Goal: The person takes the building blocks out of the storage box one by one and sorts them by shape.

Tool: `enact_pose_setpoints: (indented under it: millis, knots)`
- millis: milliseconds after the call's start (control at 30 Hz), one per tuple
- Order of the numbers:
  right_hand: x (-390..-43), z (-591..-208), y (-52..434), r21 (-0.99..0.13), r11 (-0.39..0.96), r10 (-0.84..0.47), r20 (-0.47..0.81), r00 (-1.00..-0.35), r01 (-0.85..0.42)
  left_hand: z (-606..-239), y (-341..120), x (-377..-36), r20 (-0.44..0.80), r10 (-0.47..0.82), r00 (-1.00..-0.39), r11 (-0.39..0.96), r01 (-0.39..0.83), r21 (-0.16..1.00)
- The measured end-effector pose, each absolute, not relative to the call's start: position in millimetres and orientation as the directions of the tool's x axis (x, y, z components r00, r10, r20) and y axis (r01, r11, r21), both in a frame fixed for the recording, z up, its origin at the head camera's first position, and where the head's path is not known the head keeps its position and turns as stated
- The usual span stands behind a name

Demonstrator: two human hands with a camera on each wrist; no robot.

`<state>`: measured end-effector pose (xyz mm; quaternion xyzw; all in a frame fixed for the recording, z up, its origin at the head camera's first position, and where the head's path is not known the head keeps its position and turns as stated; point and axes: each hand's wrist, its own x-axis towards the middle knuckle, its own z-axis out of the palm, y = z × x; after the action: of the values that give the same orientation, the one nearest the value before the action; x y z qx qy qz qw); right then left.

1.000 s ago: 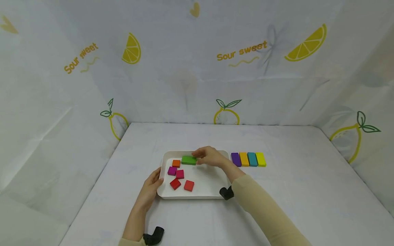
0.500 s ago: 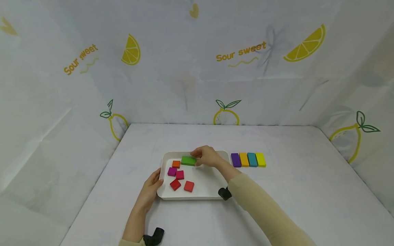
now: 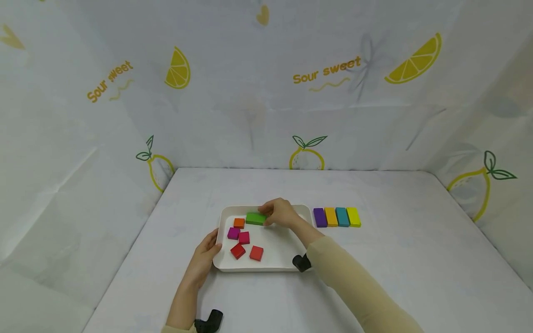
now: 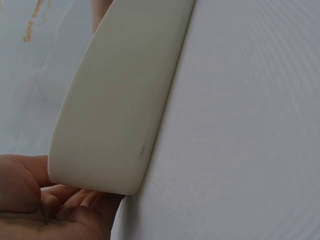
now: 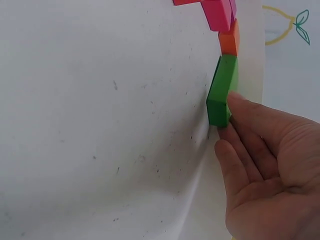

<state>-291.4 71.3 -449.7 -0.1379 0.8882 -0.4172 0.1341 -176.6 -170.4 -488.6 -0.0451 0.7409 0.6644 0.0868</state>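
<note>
Inside one tray [image 3: 307, 212]: six blocks; right fingers [image 5: 235, 102] grasping the one green block [image 3: 256, 218].

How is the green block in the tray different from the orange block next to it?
The green block is long and rectangular; the orange block is small and nearly square. The right hand pinches the green block at its end, while nothing holds the orange block. The green block lies nearer the tray's far rim. Both are flat pieces resting inside the white tray, which the left hand holds at its corner.
</note>
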Motion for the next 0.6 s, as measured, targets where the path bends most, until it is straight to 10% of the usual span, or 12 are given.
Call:
enact_pose_setpoints:
  millis: [600]
  knots:
    - [-293.9,-452.5,66.6,-0.753,0.647,-0.325,-0.132,-0.936,-0.118,-490.9,-169.9,-177.3,-0.188,0.042,-0.981,0.111,-0.183,0.977]
